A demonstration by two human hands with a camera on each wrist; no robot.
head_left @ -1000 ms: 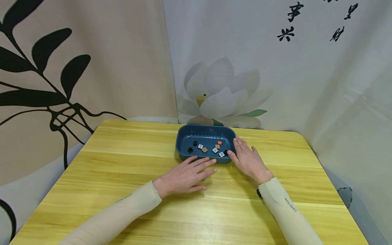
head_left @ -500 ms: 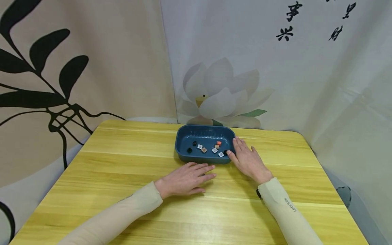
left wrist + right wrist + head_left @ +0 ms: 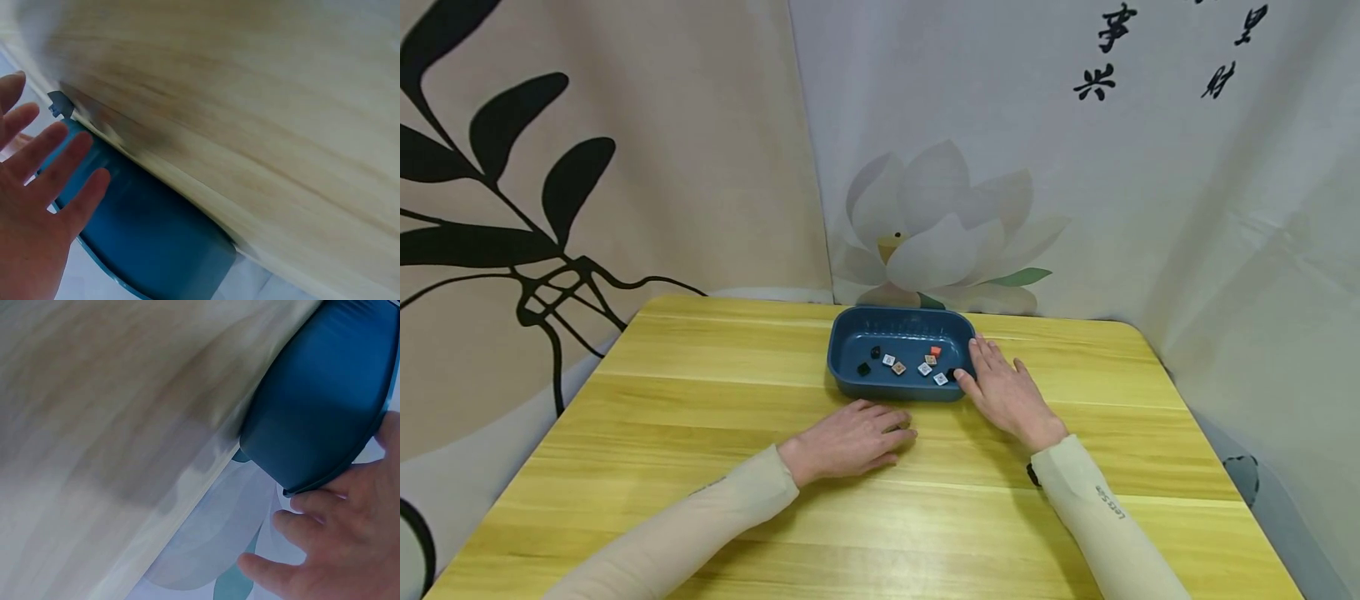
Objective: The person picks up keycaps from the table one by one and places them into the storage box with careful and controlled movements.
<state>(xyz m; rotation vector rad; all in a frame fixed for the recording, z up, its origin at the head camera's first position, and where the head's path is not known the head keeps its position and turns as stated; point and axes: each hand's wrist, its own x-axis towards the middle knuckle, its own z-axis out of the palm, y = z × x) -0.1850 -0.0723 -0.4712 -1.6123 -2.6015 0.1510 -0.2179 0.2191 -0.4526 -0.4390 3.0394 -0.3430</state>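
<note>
A blue rectangular plastic tub (image 3: 902, 393) stands near the table's far edge. Inside lie several small cube-like pieces: black ones (image 3: 864, 368), white ones with marks (image 3: 924, 368), tan ones (image 3: 898, 368) and an orange-red one (image 3: 936, 351). My right hand (image 3: 1007, 394) rests over the tub's right front corner, thumb at the front rim and fingers, nearly straight, along the right end. In the right wrist view its fingers (image 3: 300, 528) spread past the rim. Just in front of the tub, my left hand (image 3: 847, 438) hovers palm down with relaxed fingers, holding nothing.
The yellow wood-grain table (image 3: 737, 375) has its far edge close behind the tub. A printed cloth backdrop (image 3: 947, 225) with a lotus, leaves and characters hangs behind. Light sleeves (image 3: 700, 517) cover both forearms.
My left hand has drawn back from the tub's front rim toward me, and its fingers have relaxed closer together. My right hand and the tub keep their places.
</note>
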